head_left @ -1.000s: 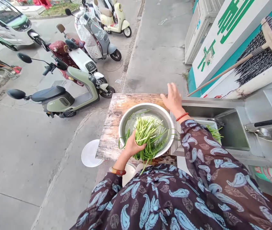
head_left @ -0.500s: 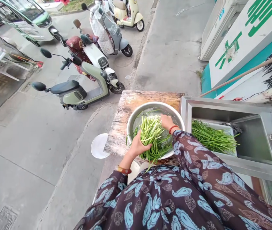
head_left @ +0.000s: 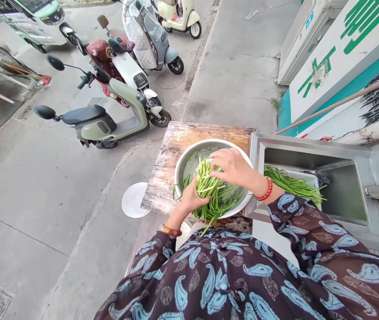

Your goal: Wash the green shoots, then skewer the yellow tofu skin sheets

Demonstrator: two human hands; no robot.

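Note:
A bunch of garlic chives (head_left: 206,178), pale cut ends upward, stands tilted in a metal basin (head_left: 178,171) of water. Wrapped round its left side, my left hand (head_left: 192,198) grips it, thumb across the front. My right hand (head_left: 231,165) is over the basin at the pale ends, its fingers apart and slightly bent, and it grips nothing that I can see. Whether its fingertips touch the stems I cannot tell for sure. Loose green leaves spread in the water and hang over the basin's near rim.
The basin stands on a worn wooden board (head_left: 163,178). At right, a steel sink (head_left: 346,195) holds a white tray with more chives (head_left: 296,184). A white round lid or plate (head_left: 134,200) sits lower left. Parked scooters (head_left: 109,120) stand beyond; a wooden pole (head_left: 343,102) leans at right.
My right hand has come up from inside the basin's right side to above the pale ends, its fingers now spread. My left hand keeps its hold on the bunch.

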